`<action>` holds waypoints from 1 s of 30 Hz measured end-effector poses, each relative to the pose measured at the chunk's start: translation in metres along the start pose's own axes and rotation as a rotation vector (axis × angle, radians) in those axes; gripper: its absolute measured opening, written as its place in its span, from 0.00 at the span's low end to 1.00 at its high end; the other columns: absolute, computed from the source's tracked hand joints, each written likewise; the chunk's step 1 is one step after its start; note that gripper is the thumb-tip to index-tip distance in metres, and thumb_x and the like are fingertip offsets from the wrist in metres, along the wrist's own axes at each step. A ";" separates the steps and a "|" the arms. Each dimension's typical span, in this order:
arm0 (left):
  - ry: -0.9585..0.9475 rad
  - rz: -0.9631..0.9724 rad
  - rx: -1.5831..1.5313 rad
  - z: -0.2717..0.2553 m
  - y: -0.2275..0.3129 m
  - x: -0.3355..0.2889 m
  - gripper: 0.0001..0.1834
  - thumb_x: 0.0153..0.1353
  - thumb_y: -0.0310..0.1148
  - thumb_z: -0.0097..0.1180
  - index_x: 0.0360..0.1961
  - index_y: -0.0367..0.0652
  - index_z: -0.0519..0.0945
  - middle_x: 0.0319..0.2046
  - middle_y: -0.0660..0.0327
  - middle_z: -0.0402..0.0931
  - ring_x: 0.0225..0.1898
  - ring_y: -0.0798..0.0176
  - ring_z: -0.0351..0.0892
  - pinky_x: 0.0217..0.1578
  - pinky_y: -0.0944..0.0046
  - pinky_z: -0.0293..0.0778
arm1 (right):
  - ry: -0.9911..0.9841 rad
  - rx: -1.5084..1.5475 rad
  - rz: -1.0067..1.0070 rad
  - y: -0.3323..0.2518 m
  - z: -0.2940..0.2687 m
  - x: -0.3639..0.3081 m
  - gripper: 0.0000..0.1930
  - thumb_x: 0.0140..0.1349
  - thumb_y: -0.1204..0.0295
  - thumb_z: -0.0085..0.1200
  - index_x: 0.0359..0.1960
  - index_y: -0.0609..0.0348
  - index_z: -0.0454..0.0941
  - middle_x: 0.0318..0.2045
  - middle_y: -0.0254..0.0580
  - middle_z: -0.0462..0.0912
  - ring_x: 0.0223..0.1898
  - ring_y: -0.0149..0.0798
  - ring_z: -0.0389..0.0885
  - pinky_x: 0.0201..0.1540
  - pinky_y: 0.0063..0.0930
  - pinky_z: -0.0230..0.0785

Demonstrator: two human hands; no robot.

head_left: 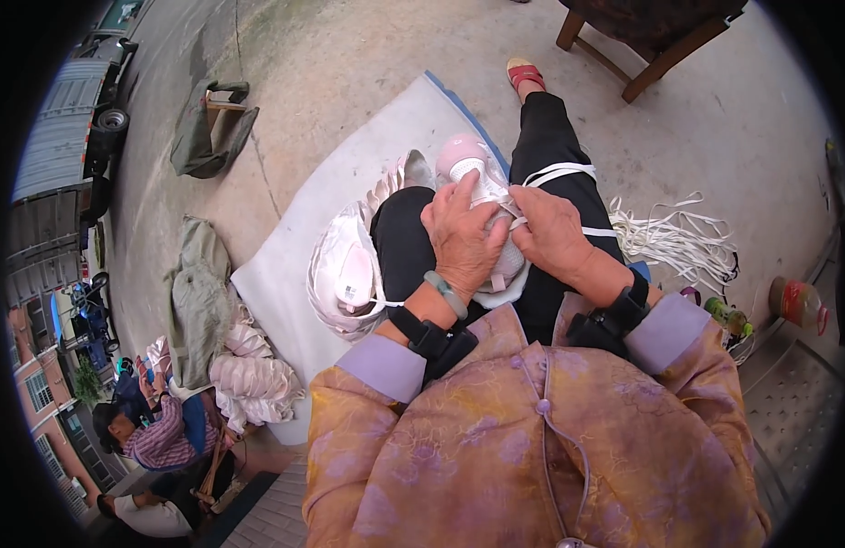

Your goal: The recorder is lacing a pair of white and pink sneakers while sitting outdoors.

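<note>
A pink and white shoe upper (461, 153) rests in my lap between my knees, its rounded toe pointing away from me. My left hand (466, 236) grips it, fingers bent over its white tongue and eyelet area. Close beside, my right hand (555, 230) pinches a white shoelace (517, 222) at the upper's right edge, thumb and forefinger together. The hands partly hide the upper's middle. White laces (561, 171) loop round my right thigh. By my left knee lies a bundle of pale pink shoe uppers (357, 279).
A whitish sheet (308, 196) lies under my legs. Loose white laces (674, 239) heap at right, near bottles (797, 304). A wooden chair (655, 68) stands ahead. At left are a cloth-draped stool (223, 114), piled uppers (253, 379), a seated person (176, 434) and a truck (71, 119).
</note>
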State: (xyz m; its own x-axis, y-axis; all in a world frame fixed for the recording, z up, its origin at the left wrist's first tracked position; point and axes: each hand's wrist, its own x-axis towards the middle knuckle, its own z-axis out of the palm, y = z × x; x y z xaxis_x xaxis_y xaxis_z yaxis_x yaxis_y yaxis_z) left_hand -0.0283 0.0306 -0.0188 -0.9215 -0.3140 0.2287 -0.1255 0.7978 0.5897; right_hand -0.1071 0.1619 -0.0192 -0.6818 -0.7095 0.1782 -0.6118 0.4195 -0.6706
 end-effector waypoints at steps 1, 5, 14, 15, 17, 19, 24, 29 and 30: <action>-0.006 0.003 0.037 -0.001 0.001 0.001 0.11 0.40 0.36 0.62 0.28 0.48 0.83 0.53 0.55 0.70 0.54 0.48 0.64 0.52 0.50 0.55 | -0.001 -0.001 0.001 0.000 0.000 -0.001 0.13 0.43 0.75 0.52 0.34 0.61 0.68 0.29 0.50 0.75 0.33 0.53 0.77 0.34 0.45 0.68; -0.013 0.030 0.110 -0.001 0.007 0.002 0.10 0.41 0.36 0.62 0.28 0.48 0.84 0.54 0.55 0.70 0.54 0.48 0.65 0.54 0.50 0.55 | -0.026 -0.007 -0.046 -0.001 -0.004 -0.001 0.12 0.44 0.77 0.49 0.34 0.61 0.70 0.28 0.50 0.77 0.32 0.53 0.77 0.34 0.44 0.69; 0.017 0.061 0.161 0.009 0.008 -0.001 0.07 0.43 0.33 0.60 0.25 0.44 0.81 0.54 0.52 0.69 0.55 0.45 0.64 0.55 0.47 0.54 | -0.062 0.133 0.005 0.006 -0.003 -0.004 0.15 0.44 0.77 0.48 0.37 0.57 0.73 0.25 0.49 0.78 0.31 0.53 0.77 0.34 0.45 0.68; 0.014 0.064 0.163 0.010 0.008 -0.001 0.07 0.43 0.33 0.60 0.25 0.44 0.81 0.54 0.52 0.69 0.55 0.45 0.64 0.55 0.47 0.54 | -0.068 0.156 0.007 0.008 -0.003 -0.004 0.15 0.44 0.77 0.48 0.37 0.57 0.74 0.26 0.48 0.78 0.31 0.54 0.77 0.34 0.45 0.68; 0.030 0.042 0.145 0.012 0.010 -0.001 0.07 0.43 0.32 0.60 0.25 0.43 0.81 0.55 0.52 0.69 0.56 0.44 0.63 0.55 0.48 0.53 | -0.050 0.187 0.002 0.010 -0.003 -0.004 0.15 0.43 0.77 0.48 0.37 0.57 0.74 0.26 0.49 0.78 0.31 0.54 0.77 0.34 0.45 0.68; 0.035 -0.002 0.114 0.014 0.013 -0.003 0.07 0.43 0.31 0.59 0.25 0.42 0.81 0.55 0.51 0.68 0.56 0.44 0.63 0.56 0.48 0.53 | -0.031 0.216 -0.002 0.013 -0.002 -0.002 0.15 0.43 0.77 0.48 0.37 0.57 0.74 0.26 0.49 0.78 0.32 0.54 0.77 0.35 0.44 0.68; 0.036 -0.092 0.002 0.013 0.011 -0.002 0.06 0.44 0.30 0.58 0.24 0.41 0.78 0.56 0.48 0.67 0.58 0.43 0.62 0.56 0.47 0.54 | -0.138 0.210 -0.019 0.011 -0.008 0.011 0.15 0.44 0.76 0.48 0.37 0.56 0.75 0.27 0.51 0.78 0.32 0.55 0.77 0.36 0.45 0.68; 0.009 -0.050 0.067 0.016 0.010 -0.001 0.05 0.46 0.28 0.54 0.22 0.37 0.75 0.57 0.43 0.64 0.58 0.41 0.61 0.56 0.47 0.56 | -0.150 0.135 -0.039 0.006 -0.012 0.002 0.14 0.46 0.75 0.48 0.38 0.59 0.70 0.27 0.52 0.77 0.33 0.56 0.76 0.35 0.45 0.67; 0.010 -0.048 0.066 0.013 0.013 0.002 0.05 0.46 0.28 0.54 0.22 0.37 0.75 0.57 0.43 0.64 0.58 0.41 0.61 0.56 0.47 0.56 | -0.115 0.144 -0.024 0.004 -0.012 -0.003 0.15 0.46 0.75 0.50 0.39 0.59 0.68 0.28 0.52 0.76 0.33 0.55 0.76 0.34 0.44 0.68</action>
State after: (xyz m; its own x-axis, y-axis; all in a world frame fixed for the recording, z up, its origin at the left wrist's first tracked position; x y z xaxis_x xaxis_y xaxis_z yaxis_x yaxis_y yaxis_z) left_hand -0.0366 0.0472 -0.0211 -0.9102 -0.3574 0.2091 -0.1939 0.8140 0.5475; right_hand -0.1126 0.1729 -0.0137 -0.6124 -0.7818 0.1172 -0.5578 0.3222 -0.7649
